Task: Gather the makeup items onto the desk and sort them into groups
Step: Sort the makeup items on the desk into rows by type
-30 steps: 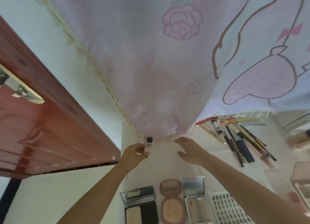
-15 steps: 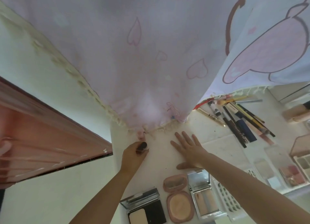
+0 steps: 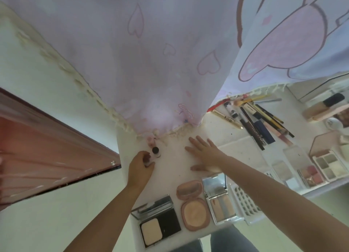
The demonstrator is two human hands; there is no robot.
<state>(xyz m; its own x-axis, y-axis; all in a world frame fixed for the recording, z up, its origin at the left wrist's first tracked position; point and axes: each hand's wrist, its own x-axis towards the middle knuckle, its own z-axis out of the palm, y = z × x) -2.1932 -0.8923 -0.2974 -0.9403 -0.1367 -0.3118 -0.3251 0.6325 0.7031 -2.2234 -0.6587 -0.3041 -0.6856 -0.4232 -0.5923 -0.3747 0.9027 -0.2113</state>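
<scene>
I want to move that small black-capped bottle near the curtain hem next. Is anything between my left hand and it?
Nothing visible. The left hand lies just beside the small black-capped bottle, with only bare desk between them.

Head camera looks down, close above desk (image 3: 175, 168)

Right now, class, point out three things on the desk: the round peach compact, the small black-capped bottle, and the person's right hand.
round peach compact (image 3: 195, 213), head view, on the powder pan.
small black-capped bottle (image 3: 155, 150), head view, on its black cap.
right hand (image 3: 204, 154), head view, on the back of the hand, flat on the desk.
</scene>
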